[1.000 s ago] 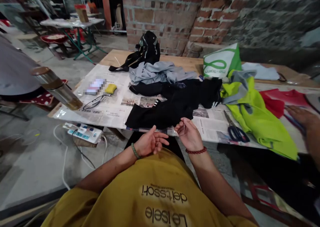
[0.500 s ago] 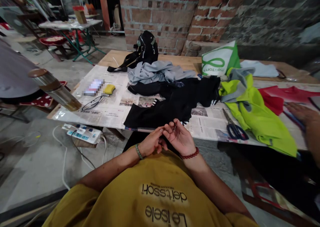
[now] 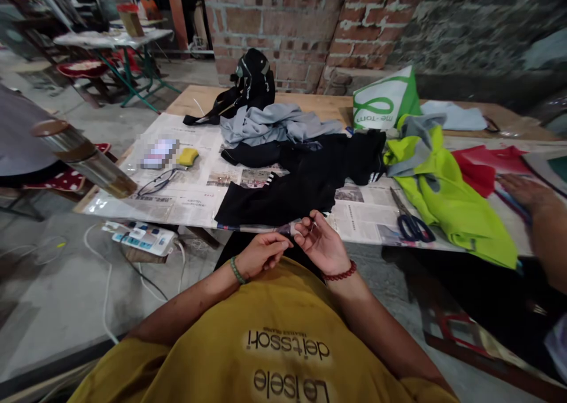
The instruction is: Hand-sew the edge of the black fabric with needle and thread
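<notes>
Both my hands are raised in front of my shirt, just off the near table edge. My left hand (image 3: 260, 254), wearing a green bracelet, has its thumb and forefinger pinched; whatever is between them is too fine to see. Between the thumb and fingertips of my right hand (image 3: 325, 246), with a red beaded bracelet, is a thin, shiny needle (image 3: 313, 226). A small gap separates the two hands. Just beyond them a black garment (image 3: 283, 201) with white stripes lies on the newspaper-covered table (image 3: 195, 205).
Scissors (image 3: 411, 220) lie beside a lime-green garment (image 3: 460, 196) to the right. Another person's hand (image 3: 522, 190) rests on a red cloth (image 3: 473, 166). On the left are a flask (image 3: 88, 161), glasses (image 3: 156, 182), a phone (image 3: 158, 153) and a yellow object (image 3: 186, 156). A power strip (image 3: 144, 237) sits below.
My hands, whose fingertips met before, have drawn slightly apart, with the left one moving left. The whole view has shifted a little. At the far right, the other person's cloth has moved.
</notes>
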`<state>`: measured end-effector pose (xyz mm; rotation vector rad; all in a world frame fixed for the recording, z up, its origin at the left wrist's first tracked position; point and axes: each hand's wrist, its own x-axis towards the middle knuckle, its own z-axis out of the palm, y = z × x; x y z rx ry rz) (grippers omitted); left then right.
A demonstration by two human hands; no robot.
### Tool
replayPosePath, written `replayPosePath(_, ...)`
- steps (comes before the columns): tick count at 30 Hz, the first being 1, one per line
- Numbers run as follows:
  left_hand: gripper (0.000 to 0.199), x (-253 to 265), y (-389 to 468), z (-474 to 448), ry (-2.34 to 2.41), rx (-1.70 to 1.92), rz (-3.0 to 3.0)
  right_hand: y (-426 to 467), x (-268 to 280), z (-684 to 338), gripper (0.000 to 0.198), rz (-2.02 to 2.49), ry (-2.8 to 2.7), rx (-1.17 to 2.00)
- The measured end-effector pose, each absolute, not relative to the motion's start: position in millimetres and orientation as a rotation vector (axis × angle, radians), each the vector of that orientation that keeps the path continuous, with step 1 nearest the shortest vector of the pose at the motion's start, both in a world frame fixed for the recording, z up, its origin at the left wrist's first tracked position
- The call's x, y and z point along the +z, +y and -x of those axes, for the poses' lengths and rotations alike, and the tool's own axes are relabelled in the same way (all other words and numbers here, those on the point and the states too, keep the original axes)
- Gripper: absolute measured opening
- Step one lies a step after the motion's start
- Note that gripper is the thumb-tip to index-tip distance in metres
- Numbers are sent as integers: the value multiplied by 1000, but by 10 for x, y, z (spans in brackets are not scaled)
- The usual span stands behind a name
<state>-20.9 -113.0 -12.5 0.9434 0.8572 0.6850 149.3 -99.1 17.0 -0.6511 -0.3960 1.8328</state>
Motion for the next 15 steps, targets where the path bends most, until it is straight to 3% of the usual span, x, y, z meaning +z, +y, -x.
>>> replayPosePath(4,34,-105,-1117,175,934,855,-978,-1032,175,-1496,10,653,-384,1842)
replayPosePath(8,74,-43,-1113,102,846,802,-1103,-1079,174,-1429,8,592,-351,1897)
replayPosePath(10,84,-28,-1116,64,768,689,-1149,-1090,169,-1401,8,572,-336,1924)
replayPosePath(12,72,-37,-1115,48,758,633,-1157,-1089,165,-1401,8,573,-327,1932)
replayPosePath(15,36,-84,-1100,79,847,579,-1152,-1072,151,-1460,12,595,-347,1898)
